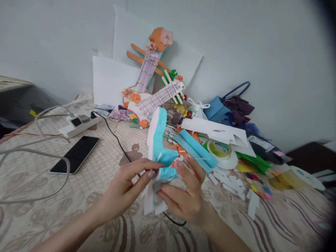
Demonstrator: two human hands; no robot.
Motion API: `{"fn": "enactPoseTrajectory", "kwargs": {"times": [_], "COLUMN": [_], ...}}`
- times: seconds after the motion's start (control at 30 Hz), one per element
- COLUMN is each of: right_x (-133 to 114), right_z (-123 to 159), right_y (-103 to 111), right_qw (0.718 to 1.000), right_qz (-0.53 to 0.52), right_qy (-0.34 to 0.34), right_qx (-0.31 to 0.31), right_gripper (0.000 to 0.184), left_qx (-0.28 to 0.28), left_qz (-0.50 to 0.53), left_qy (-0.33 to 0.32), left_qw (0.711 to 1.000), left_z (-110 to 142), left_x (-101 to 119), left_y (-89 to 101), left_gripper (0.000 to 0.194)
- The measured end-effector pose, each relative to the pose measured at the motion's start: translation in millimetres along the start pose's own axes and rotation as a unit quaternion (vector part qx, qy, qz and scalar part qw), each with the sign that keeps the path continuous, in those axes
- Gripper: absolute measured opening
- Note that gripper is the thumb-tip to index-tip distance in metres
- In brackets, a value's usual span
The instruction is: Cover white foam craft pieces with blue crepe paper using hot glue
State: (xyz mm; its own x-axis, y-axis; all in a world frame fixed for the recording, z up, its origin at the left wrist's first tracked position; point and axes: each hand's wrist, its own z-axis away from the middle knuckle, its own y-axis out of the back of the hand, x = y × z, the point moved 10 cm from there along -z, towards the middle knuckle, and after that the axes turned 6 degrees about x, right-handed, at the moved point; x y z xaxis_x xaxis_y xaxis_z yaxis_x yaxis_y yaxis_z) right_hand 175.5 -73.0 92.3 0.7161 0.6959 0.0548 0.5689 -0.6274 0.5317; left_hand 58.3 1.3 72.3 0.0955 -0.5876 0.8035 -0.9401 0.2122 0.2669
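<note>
My left hand (128, 183) and my right hand (185, 190) meet over the patterned bedcover (78, 210), both closed on a white and turquoise foam craft piece (157, 140). The piece stands upright between them, its lower end pinched by the left thumb and fingers and by the right fingertips. A white flap of it hangs below my hands. Just right of the right hand lie turquoise strips (196, 147) and rolls of tape (220, 150).
A black phone (76, 154) and a white power strip (78, 124) with cables lie at the left. Paper guitar models (152, 80) lean on white sheets at the wall. Bags, coloured paper scraps and white offcuts (236, 182) crowd the right side.
</note>
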Motion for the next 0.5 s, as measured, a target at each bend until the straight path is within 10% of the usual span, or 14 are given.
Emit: {"fn": "enactPoseTrajectory", "kwargs": {"times": [0.5], "right_x": [17], "right_z": [-7], "right_y": [11], "right_qw": [0.995], "right_qz": [-0.035], "right_qy": [-0.068], "right_qx": [0.061], "right_gripper": [0.030], "left_qx": [-0.003], "left_qz": [0.035], "left_qy": [0.012], "left_qw": [0.999], "left_z": [2], "left_x": [-1], "left_y": [-4.6], "left_gripper": [0.026]}}
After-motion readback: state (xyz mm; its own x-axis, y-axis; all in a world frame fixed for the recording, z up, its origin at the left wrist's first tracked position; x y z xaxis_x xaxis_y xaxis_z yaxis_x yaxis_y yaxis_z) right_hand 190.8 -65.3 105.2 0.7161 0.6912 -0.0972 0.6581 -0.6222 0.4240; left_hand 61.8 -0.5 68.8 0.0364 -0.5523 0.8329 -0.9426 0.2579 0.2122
